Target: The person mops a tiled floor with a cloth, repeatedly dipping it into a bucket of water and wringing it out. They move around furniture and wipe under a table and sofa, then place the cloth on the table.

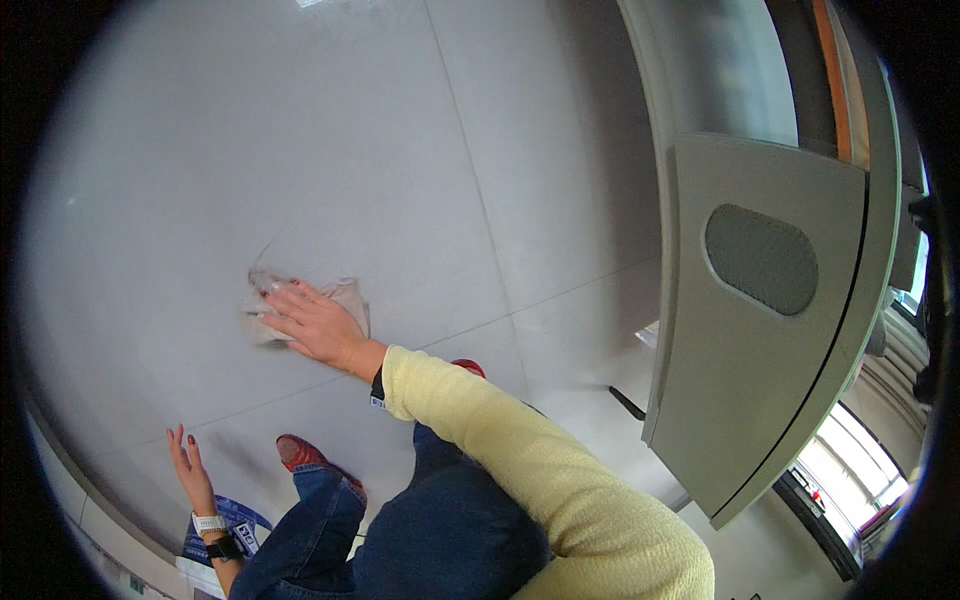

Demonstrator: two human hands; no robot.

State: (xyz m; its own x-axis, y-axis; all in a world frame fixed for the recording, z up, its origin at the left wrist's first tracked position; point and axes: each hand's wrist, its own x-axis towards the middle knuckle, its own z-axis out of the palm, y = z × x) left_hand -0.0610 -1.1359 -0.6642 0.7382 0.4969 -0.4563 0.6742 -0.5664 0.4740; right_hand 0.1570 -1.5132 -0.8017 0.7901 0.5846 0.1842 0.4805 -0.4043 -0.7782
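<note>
My right hand presses flat on a crumpled pale cloth on the light tiled floor. Its fingers are spread over the cloth, whose left part is blurred. A yellow sleeve covers this arm down to the wrist. At the lower left my left hand is raised off the floor, holding nothing, with a white watch and a black band at its wrist. My bent knees in blue jeans and my red shoes lie between the two arms.
A large grey cabinet or desk side with an oval textured panel stands on the right. A dark strip-like leg shows beside its base. Behind my left wrist is a blue printed item. A low wall edge curves along the left.
</note>
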